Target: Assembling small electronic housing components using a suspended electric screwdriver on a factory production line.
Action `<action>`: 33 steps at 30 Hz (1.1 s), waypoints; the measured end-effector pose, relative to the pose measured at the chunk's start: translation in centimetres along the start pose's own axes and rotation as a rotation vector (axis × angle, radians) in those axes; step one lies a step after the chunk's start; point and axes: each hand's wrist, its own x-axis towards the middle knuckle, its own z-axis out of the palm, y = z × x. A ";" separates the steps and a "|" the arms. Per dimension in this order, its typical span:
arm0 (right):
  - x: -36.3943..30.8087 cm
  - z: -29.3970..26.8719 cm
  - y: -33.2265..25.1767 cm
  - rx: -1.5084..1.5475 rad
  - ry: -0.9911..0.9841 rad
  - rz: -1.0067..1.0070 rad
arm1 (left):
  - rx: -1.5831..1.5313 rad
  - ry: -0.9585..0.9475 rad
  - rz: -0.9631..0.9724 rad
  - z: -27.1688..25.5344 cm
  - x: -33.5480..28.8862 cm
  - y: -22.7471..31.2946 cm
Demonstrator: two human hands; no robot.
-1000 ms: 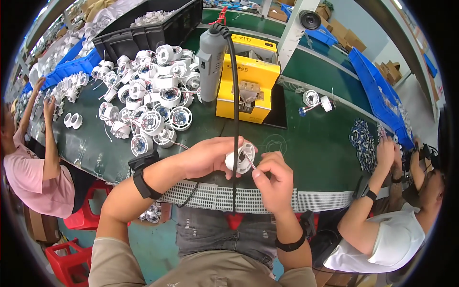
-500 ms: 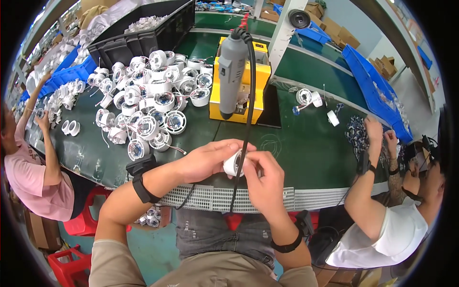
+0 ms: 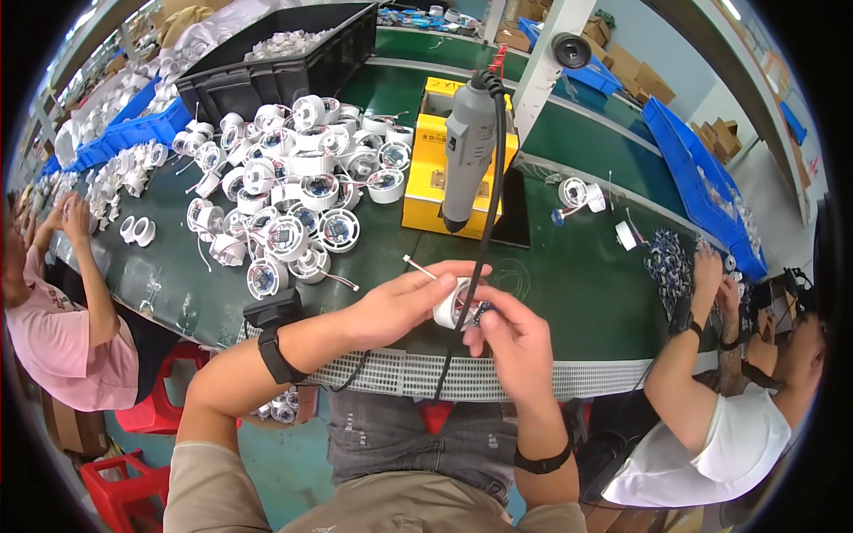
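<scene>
Over the near table edge, my left hand (image 3: pixel 395 306) is closed around a white round plastic housing (image 3: pixel 445 311). A thin wire with a small white plug (image 3: pixel 408 258) sticks out past the left thumb. My right hand (image 3: pixel 518 345) pinches a small dark circuit board (image 3: pixel 482 310) at the housing's open side, with reddish wires showing between the two. A black cable (image 3: pixel 488 233) hangs in front of the housing and hides part of it. Beyond my hands hangs a grey electric screwdriver (image 3: pixel 469 147), touched by neither hand.
Left of a yellow machine (image 3: pixel 425 211) lies a heap of white housings (image 3: pixel 289 235) with boards and wires. A black crate (image 3: pixel 267 84) stands behind it. Loose parts (image 3: pixel 582 194) and a pile of boards (image 3: pixel 666 266) lie rightward. Co-workers sit on both sides.
The circuit board now shows between my right fingers, and the plugged wire has come out past my left thumb. The housing is turned with its opening more toward the right hand.
</scene>
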 end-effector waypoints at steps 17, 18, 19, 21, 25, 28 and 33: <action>0.5 2.5 2.5 -0.412 0.294 -0.261 | 0.059 0.122 0.101 -0.1 0.4 -1.0; 0.5 2.4 2.6 -0.617 0.306 -0.419 | 0.056 0.112 0.118 -0.1 0.4 -1.0; 0.3 2.0 3.1 -0.647 0.305 -0.449 | 0.030 0.091 0.111 0.0 0.2 -0.8; 0.9 2.3 3.9 -0.465 0.301 -0.401 | 0.019 0.125 0.117 0.0 0.0 -0.9; 1.6 1.5 4.3 -0.042 0.156 -0.140 | 0.023 0.098 0.176 0.3 -0.2 -0.7; 1.8 1.1 3.6 0.186 0.115 -0.005 | 0.219 0.117 0.116 0.8 -0.5 -0.1; 2.9 0.7 2.2 -0.038 0.031 -0.022 | 1.055 0.396 0.238 0.1 -1.1 0.7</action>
